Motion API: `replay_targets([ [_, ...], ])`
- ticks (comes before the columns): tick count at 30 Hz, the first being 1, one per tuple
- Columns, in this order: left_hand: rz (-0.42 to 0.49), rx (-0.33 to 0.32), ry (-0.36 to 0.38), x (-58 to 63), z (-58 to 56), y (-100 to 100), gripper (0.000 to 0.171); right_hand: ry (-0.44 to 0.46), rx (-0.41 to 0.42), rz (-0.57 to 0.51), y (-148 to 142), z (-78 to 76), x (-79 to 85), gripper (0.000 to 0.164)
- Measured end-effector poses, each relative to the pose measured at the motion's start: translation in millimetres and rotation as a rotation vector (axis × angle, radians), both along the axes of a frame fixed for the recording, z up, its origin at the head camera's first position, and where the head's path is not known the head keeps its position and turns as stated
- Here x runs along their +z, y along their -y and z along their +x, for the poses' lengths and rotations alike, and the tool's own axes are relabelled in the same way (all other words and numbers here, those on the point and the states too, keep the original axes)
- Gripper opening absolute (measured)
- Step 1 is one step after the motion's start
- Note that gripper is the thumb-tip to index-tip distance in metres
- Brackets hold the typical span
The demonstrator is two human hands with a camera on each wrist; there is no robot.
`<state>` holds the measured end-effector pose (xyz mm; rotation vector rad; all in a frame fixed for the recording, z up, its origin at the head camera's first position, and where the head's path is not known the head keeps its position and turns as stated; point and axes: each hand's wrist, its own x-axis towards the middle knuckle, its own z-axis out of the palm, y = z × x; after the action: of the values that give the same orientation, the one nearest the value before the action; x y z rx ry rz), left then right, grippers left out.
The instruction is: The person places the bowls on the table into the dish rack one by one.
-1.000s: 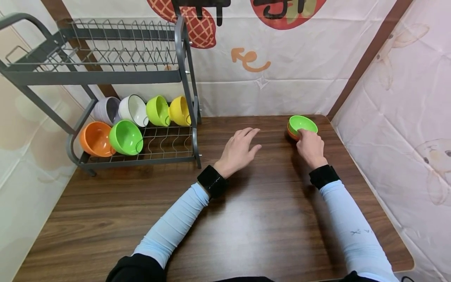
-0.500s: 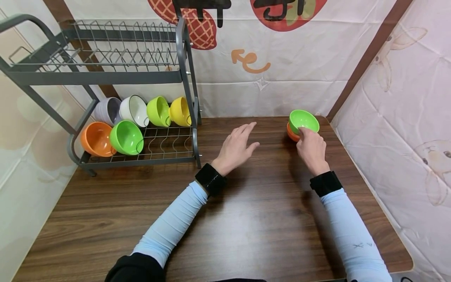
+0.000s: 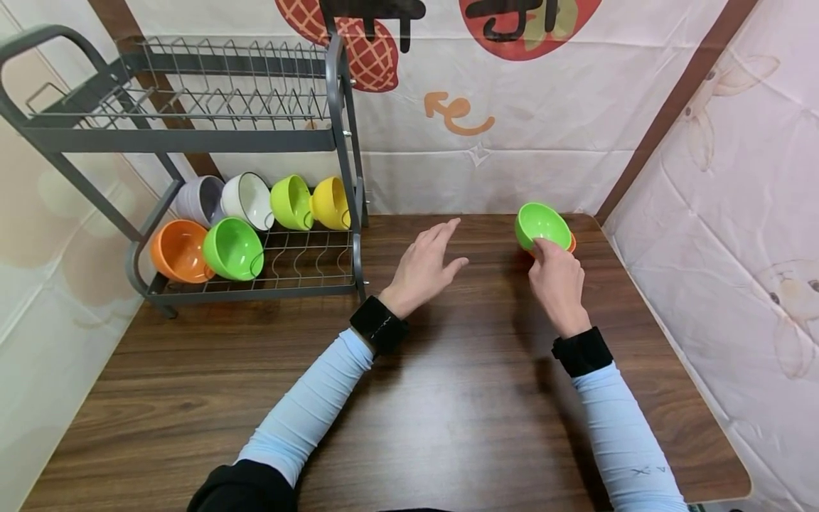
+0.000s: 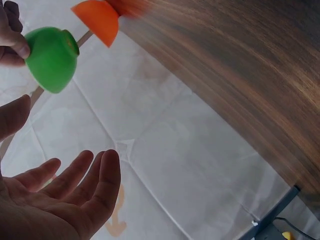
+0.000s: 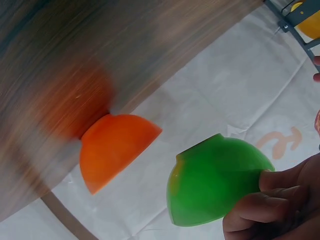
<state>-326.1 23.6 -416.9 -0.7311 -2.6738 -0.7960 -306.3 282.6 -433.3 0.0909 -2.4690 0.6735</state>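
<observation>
A green bowl [image 3: 541, 222] is pinched at its near rim by my right hand [image 3: 558, 283]. In the right wrist view that green bowl [image 5: 217, 180] is lifted clear of an orange bowl [image 5: 117, 147], which stands on the table. The head view shows only a sliver of the orange bowl [image 3: 572, 242] behind the green one. My left hand [image 3: 422, 269] hovers over the table with fingers extended and holds nothing. In the left wrist view its palm [image 4: 60, 210] is turned upward below the green bowl [image 4: 52, 59].
A grey two-tier dish rack [image 3: 243, 290] stands at the back left. Its lower tier holds an orange bowl [image 3: 179, 250], a green bowl [image 3: 233, 249], and white, lime and yellow bowls behind. A printed cloth [image 3: 486, 171] hangs behind the wooden table [image 3: 409, 427].
My right hand has raised the green bowl out of the orange one and moved it a little to the left. The left hand has stayed nearly in place.
</observation>
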Motion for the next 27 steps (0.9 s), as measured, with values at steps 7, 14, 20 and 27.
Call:
replay_targets([
  [7, 0.013, 0.01, -0.013, 4.0, 1.1, 5, 0.079, -0.001, 0.032, -0.01, 13, 8.8, 1.6, 0.023],
  [14, 0.018, 0.012, -0.009, 4.3, 1.8, 8, 0.081, -0.034, 0.047, -0.004, 28, 17.2, 5.3, 0.022],
  [20, 0.031, 0.014, -0.003, 4.9, 0.8, 12, 0.084, -0.047, 0.06, -0.02, 38, 20.7, 8.0, 0.022],
  [27, 0.032, 0.037, 0.012, 7.1, 0.4, 16, 0.086, -0.049, 0.076, -0.031, 48, 24.3, 7.0, 0.022],
])
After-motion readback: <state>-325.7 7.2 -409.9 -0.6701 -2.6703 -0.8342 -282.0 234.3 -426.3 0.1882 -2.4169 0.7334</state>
